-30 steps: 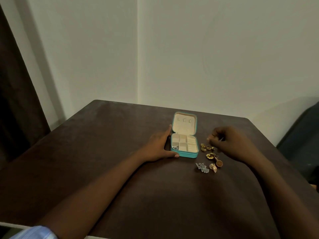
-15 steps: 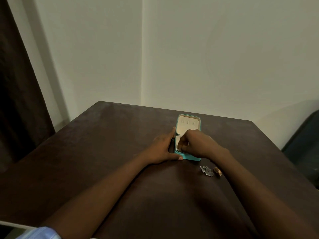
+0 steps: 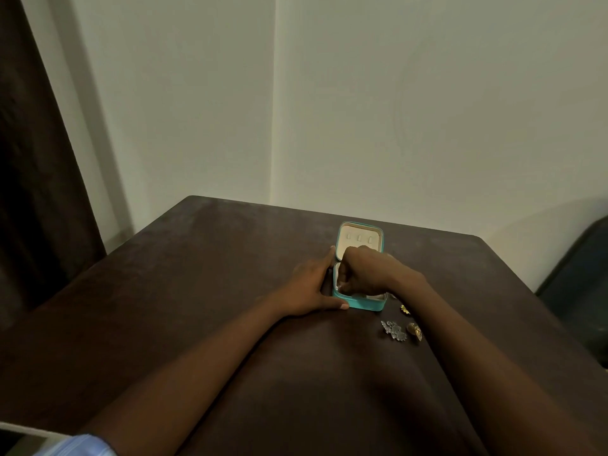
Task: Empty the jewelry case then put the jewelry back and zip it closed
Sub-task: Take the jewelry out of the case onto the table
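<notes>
The teal jewelry case (image 3: 368, 304) lies open on the dark table (image 3: 197, 291), its cream lid (image 3: 358, 236) tilted back. My left hand (image 3: 309, 284) braces the case's left side, thumb along the front corner. My right hand (image 3: 362, 274) hovers over the tray, covering most of it, its fingertips pinched down into the front-left compartment on a small glinting piece. Outside the case, to its right, lie a silver ornament (image 3: 393, 330), a brown-gold piece (image 3: 415, 330) and a gold piece (image 3: 404, 309), partly hidden by my right forearm.
The table stands in a corner of pale walls. A dark curtain (image 3: 33, 159) hangs at the left and a dark chair (image 3: 579, 291) stands off the table's right edge.
My right hand went from the loose jewelry at the right across to the case and now dips into its front-left compartment. My left hand stayed on the case.
</notes>
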